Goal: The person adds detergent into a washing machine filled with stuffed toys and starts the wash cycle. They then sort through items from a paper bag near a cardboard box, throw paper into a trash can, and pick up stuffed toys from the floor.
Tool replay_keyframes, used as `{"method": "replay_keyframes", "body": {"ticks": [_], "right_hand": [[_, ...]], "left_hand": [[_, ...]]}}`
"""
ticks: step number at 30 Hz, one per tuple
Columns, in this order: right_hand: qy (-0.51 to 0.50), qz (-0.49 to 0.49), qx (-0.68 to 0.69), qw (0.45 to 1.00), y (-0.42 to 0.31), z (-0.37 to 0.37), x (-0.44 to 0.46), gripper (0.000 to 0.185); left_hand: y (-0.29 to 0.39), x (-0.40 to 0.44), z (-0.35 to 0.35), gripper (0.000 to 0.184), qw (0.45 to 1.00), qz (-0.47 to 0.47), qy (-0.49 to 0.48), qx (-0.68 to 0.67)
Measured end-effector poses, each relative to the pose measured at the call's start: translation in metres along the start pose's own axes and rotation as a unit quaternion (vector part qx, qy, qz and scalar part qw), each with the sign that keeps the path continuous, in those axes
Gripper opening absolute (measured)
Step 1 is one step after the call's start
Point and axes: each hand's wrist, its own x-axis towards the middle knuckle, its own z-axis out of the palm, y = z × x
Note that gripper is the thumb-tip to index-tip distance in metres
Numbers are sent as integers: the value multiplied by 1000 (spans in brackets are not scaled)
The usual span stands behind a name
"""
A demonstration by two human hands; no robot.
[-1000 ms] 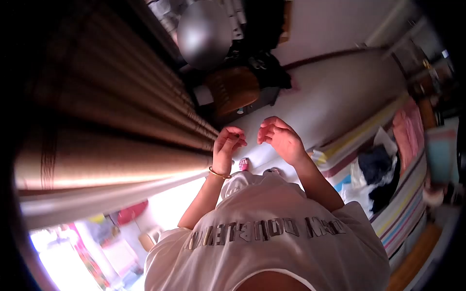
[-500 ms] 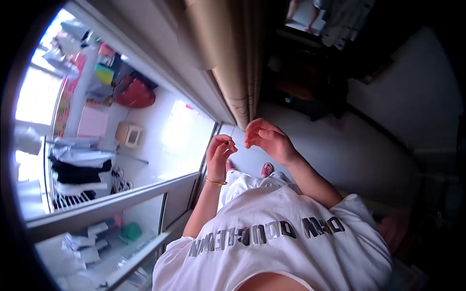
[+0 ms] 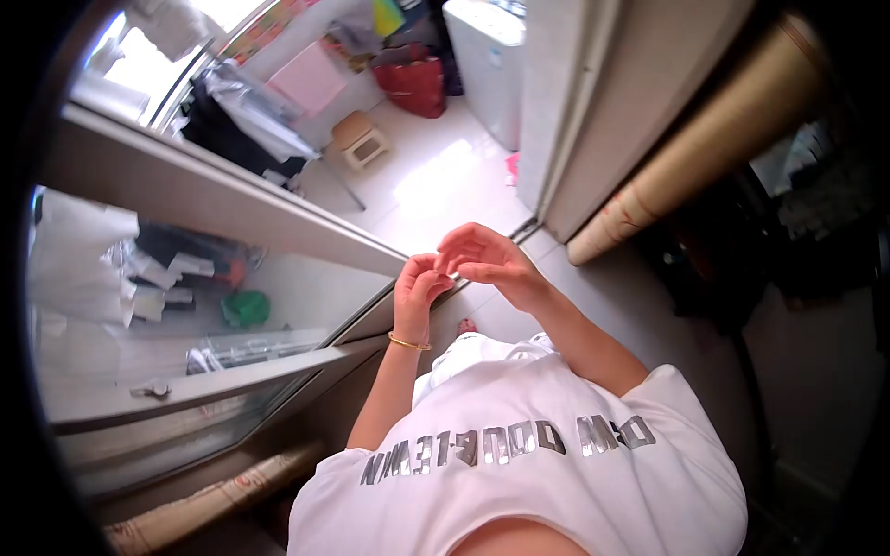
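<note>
Two bare hands, fingertips close together, in front of a bright doorway

Looking down past a white short-sleeved T-shirt with shiny silver block lettering, the wearer's hands come together in front of the chest. The left hand, with a thin gold-coloured bangle at its wrist, has its fingers curled in towards the thumb; whether it pinches something small cannot be told. The right hand is loosely cupped, thumb apart from the bent fingers, its fingertips overlapping the left ones in view — whether they touch is unclear.

Nearest the hands is a pale-framed glass door panel, which stretches away on the left; its end appears just behind the left hand. A green object shows through its lower pane.

Beyond the doorway, on a sunlit floor, stand a small beige stool and, farther back, a dark red bag near a white boxy appliance. A pale pink cloth hangs behind the stool. A tan curtain, gathered narrow, slants along the right — in front of a dim room. One pinkish shoe peeks out below the hands.
</note>
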Motion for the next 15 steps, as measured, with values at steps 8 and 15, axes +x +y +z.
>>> {"method": "replay_keyframes", "body": {"ticks": [8, 15], "right_hand": [[26, -208, -384, 899, 56, 76, 146, 86], [44, -331, -484, 809, 77, 116, 197, 107]], "left_hand": [[59, -3, -147, 35, 984, -14, 99, 147], [96, -7, -148, 36, 993, -78, 75, 52]]}}
